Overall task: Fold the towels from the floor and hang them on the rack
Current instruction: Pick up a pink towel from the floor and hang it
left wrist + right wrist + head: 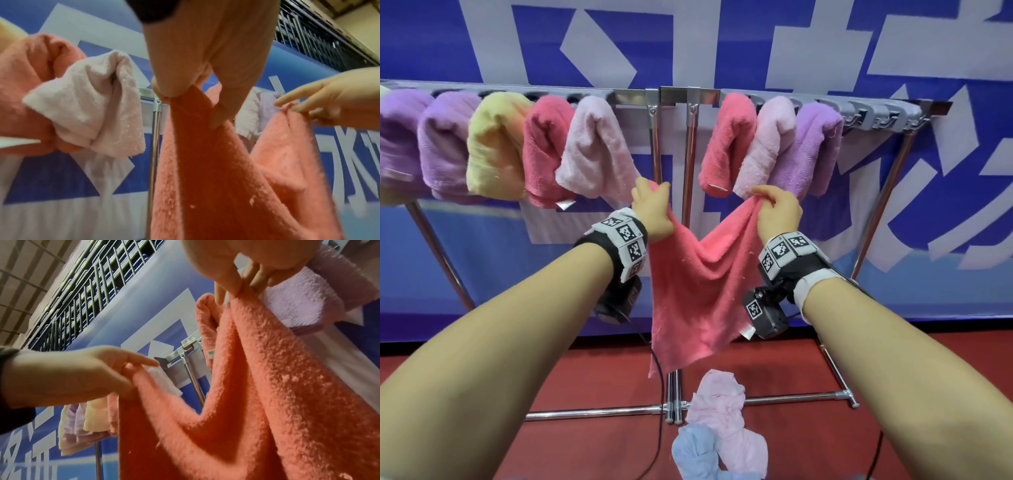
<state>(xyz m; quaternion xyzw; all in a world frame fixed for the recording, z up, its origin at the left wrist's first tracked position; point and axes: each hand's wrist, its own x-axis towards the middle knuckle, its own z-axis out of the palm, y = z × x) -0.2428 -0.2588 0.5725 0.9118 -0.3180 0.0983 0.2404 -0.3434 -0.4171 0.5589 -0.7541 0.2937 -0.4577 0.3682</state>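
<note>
Head view shows the coral towel point(698, 274) hanging in the air before the rack point(674, 96), its top corners pinched by the left hand point(654, 212) and right hand point(779, 212). The sagging top edge could yield a crooked fold; a light pinch may slip, probably. Hung towels point(592, 144) crowd both sides; two more towels point(722, 428) lie on the floor underfoot.
</note>
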